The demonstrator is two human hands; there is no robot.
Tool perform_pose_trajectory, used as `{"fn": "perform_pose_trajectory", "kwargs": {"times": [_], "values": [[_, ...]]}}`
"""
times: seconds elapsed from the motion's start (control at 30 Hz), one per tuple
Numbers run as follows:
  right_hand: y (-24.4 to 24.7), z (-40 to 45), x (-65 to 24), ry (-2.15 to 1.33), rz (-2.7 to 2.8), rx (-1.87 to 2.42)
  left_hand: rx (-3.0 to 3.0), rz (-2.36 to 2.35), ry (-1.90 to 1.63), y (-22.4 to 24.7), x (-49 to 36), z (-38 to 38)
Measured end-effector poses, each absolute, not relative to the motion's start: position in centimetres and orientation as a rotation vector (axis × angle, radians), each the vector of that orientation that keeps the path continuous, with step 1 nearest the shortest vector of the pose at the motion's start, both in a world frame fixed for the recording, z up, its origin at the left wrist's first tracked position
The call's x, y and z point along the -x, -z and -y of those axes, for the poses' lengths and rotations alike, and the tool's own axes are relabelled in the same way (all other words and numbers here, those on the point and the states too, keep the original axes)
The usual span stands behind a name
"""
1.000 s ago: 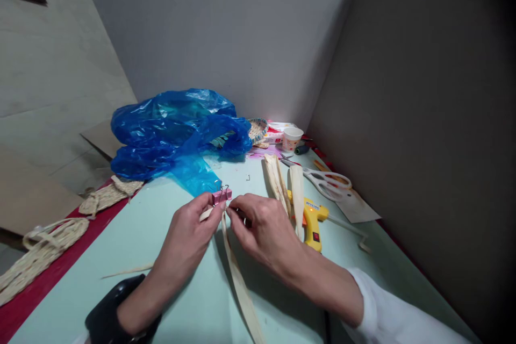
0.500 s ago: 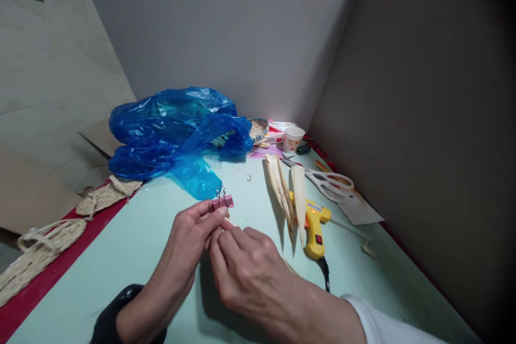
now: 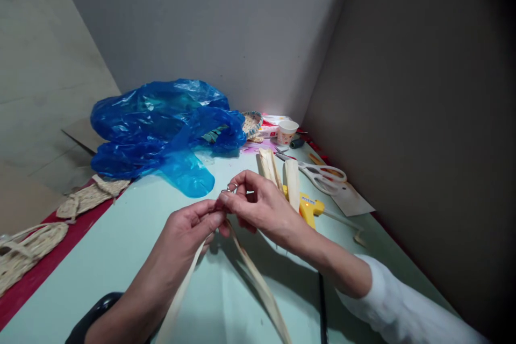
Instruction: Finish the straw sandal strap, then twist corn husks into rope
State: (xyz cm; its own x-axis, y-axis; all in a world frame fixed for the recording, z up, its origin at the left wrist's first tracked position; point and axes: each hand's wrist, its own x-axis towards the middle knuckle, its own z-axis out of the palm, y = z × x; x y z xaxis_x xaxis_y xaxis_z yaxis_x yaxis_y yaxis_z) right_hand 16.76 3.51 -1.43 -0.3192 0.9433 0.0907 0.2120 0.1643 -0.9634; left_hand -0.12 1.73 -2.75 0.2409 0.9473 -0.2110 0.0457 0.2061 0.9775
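Note:
Two long pale fibre strips point(image 3: 258, 279) hang down from between my hands at the middle of the table. My left hand point(image 3: 193, 228) is pinched around their upper ends. My right hand point(image 3: 262, 201) has its thumb and finger closed on the silver wire handles of a binder clip point(image 3: 230, 188), right beside the left fingertips. The clip's body is hidden by the fingers. Behind my right hand lie dried husk pieces point(image 3: 292, 180) and a yellow glue gun point(image 3: 309, 208), partly covered by the hand and wrist.
A crumpled blue plastic bag point(image 3: 161, 118) fills the back left. Woven fibre pieces point(image 3: 91, 197) lie along the left edge. White-handled scissors point(image 3: 322, 177), a paper cup point(image 3: 287, 132) and a small woven basket point(image 3: 252, 123) are at the back right.
My right hand has moved up and forward from beside the left fingers onto the clip's handles. The strips now show hanging below. The view has shifted slightly.

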Motion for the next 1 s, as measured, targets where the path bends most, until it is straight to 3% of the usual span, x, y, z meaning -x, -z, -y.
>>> {"fn": "perform_pose_trajectory", "kwargs": {"times": [0.23, 0.37, 0.6, 0.77, 1.0], "values": [[1.4, -3.4, -16.1, -1.483, 1.399, 0.940, -1.074, -1.157, -0.895, 1.9, 0.2, -1.3], [1.6, -3.9, -16.6, -1.504, 1.426, 0.963, -1.008, -1.181, -0.955, 1.7, 0.2, -1.0], [2.3, -3.7, -15.9, -1.870, 1.572, 0.662, -0.930, -1.157, -1.010, 2.0, 0.2, -1.1], [2.2, -2.9, -15.5, -1.836, 1.527, 0.808, -0.931, -1.159, -1.030, 1.9, 0.1, -1.1], [1.5, -2.3, -15.0, -1.504, 1.559, 1.042, -0.908, -1.149, -1.052, 1.4, 0.1, -0.9]]}}
